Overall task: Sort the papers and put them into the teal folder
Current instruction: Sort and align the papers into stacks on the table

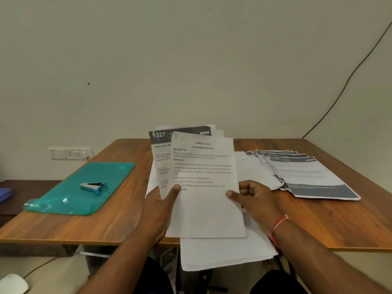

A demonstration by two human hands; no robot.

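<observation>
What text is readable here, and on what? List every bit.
"TASK ID: 2652": front sheet
"Screen Cleaning Check": same sheet
"DESCRIPTION": same
"TASK GOAL": same
"327": dark-headed sheet behind
"Open and ref", cut off: same
Body lines, fanned sheets at right: too blurred.

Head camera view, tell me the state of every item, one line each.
Teal plastic folder: flat on brown wooden table, looks closed.
Silver staple remover: lying on the folder.
White printed sheets in hand: held upright.
Grey-banded printed sheets: fanned out on table.
Plain white stack: overhanging table's near edge.
Left hand: grips the held sheets.
Right hand: pinches the front sheet.
</observation>
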